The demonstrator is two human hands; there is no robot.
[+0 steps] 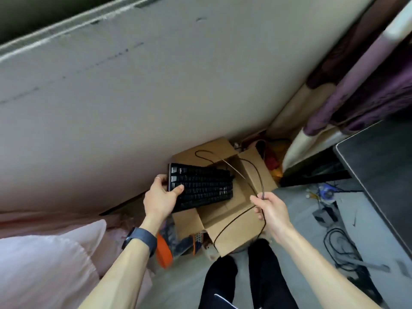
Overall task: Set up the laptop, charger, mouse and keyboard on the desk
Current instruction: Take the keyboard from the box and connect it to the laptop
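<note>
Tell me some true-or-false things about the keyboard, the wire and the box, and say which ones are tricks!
1. The left hand grips the black keyboard by its end. True.
2. The right hand is empty. False: it pinches the keyboard's thin dark cable.
3. The keyboard lies flat on the desk. False: it is held up over an open cardboard box.
4. A dark watch sits on the left wrist. True.
5. The cardboard box has its flaps shut. False: the flaps are folded open.
</note>
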